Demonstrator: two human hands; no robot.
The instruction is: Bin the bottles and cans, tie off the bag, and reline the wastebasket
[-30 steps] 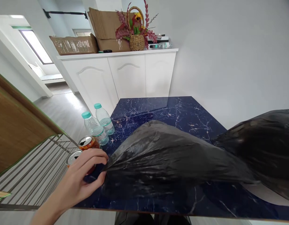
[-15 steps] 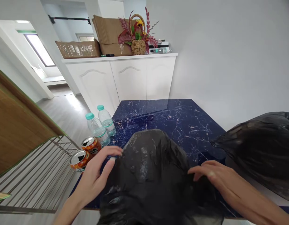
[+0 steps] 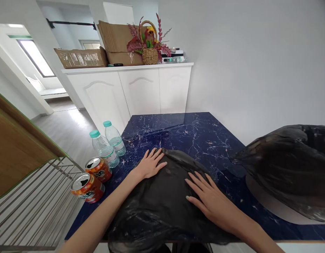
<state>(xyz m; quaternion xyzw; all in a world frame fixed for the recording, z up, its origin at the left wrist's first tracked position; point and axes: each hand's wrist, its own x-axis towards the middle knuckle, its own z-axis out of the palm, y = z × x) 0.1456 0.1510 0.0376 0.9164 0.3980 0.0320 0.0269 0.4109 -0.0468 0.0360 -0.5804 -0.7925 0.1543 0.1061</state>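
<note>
A black plastic bag [image 3: 162,203] lies spread over the near part of the blue marbled table [image 3: 173,131], its lower end hanging past the front edge. My left hand [image 3: 151,164] rests flat on the bag's far left part, fingers apart. On the right side of the bag my right hand [image 3: 204,196] lies palm down with its fingers spread. Neither hand grips anything. Left of the bag stand two orange drink cans [image 3: 88,187] with opened tops and two clear bottles [image 3: 113,137] with teal caps.
At the right, another black bag [image 3: 286,172] covers a light-coloured round container [image 3: 270,207]. A metal rack [image 3: 44,200] stands beside the table's left. Behind is a white cabinet [image 3: 141,91] carrying cardboard boxes [image 3: 83,58] and a flower basket [image 3: 150,56].
Both hands have moved inward onto the bag and now lie flat. The bag, bulging before, is flatter. The view has shifted slightly.
</note>
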